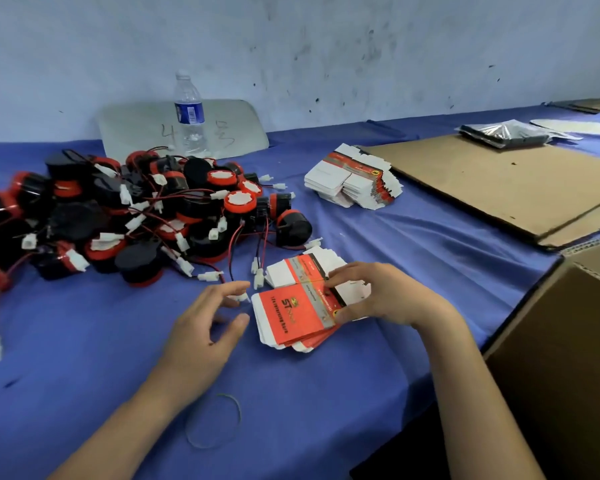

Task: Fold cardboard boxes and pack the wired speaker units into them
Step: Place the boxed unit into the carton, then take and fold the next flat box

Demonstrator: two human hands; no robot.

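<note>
A big heap of black-and-red wired speaker units (125, 220) with white plugs fills the left of the blue table. In front of me lies a stack of flat red-and-white box blanks (291, 317). My right hand (371, 296) pinches the right edge of the stack, where a thin rubber band crosses it. My left hand (205, 320) hovers just left of the stack, fingers spread and loosely curved, holding nothing. A second pile of flat box blanks (354, 181) lies farther back.
A water bottle (189, 116) stands at the back against a pale board. Flat brown cardboard sheets (499, 188) cover the right side, with a dark foil bag (506, 133) on them. An open brown carton (568, 341) stands at the table's right end. A loose rubber band (213, 420) lies near me.
</note>
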